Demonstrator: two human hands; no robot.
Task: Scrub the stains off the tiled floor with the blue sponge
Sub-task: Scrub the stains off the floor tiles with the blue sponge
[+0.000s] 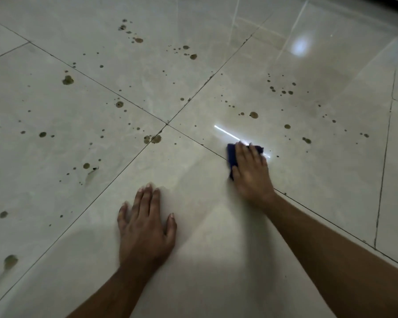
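Nearest me, my left hand [145, 226] lies flat with fingers spread on a tile that looks clean. My right hand [251, 171] presses palm-down on the blue sponge [231, 154], fingers laid over it, right at a grout line [216, 153]. Brown stains [253, 115] dot the tiled floor [55, 157] ahead, left and right. I judge only the near tile done; most scrubbing remains.

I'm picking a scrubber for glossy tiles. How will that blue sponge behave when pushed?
The sponge lies flat under the right hand, so it is probably soft and light. The floor looks glossy, so it likely glides easily and won't roll.
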